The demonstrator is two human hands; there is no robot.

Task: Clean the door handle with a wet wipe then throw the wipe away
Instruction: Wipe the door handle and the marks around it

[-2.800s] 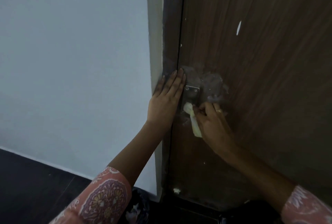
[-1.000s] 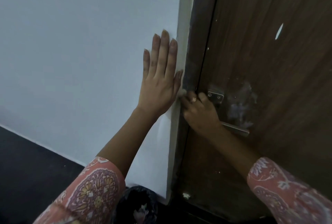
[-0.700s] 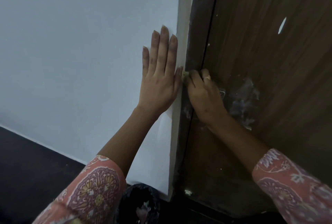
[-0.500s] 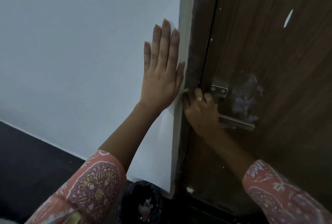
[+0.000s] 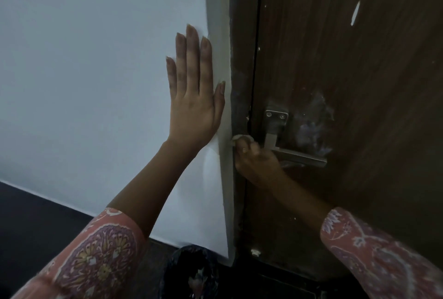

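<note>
The left hand (image 5: 194, 97) lies flat on the wall (image 5: 84, 70), fingers straight and close together. The right hand (image 5: 256, 159) pinches the wipe (image 5: 236, 138) in curled fingers, just left of the door handle (image 5: 299, 154).

A dark floor (image 5: 36, 222) runs along the bottom of the view, meeting a pale wall (image 5: 84, 82) at the left; a round bin lined with a black bag (image 5: 189, 274) stands on the floor beside the wall's corner, near the foot of a brown wooden door (image 5: 347, 70); its contents are unclear.
</note>
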